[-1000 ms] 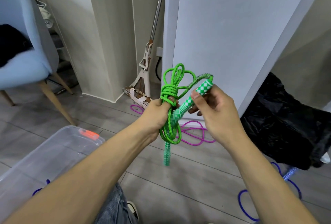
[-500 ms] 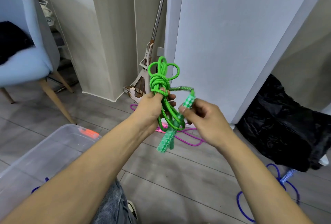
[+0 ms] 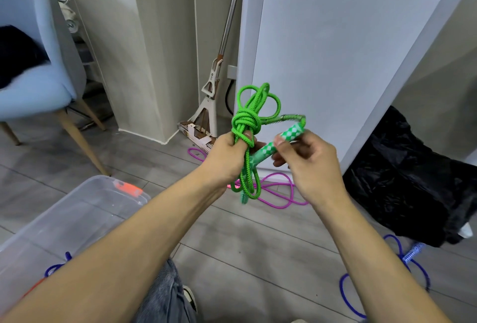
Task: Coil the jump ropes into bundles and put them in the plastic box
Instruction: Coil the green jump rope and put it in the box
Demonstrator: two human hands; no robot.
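I see my left hand curled tight around the middle of a bright green braided jump rope coiled into a bundle, held up in the air at the centre of my view. Its loops fan out at 12 o'clock above the fist, a wrapped knot sits right on top of my fingers, and more loops hang at 6 o'clock below. My right hand pinches the rope's green-and-white checkered handle between thumb and fingers, just at 3 o'clock of the bundle; the handle tilts up to the right. A clear plastic box with an orange latch stands on the grey floor at 8 o'clock, a blue cord visible inside. A purple jump rope lies on the floor beneath the bundle, and a blue jump rope at 4 o'clock.
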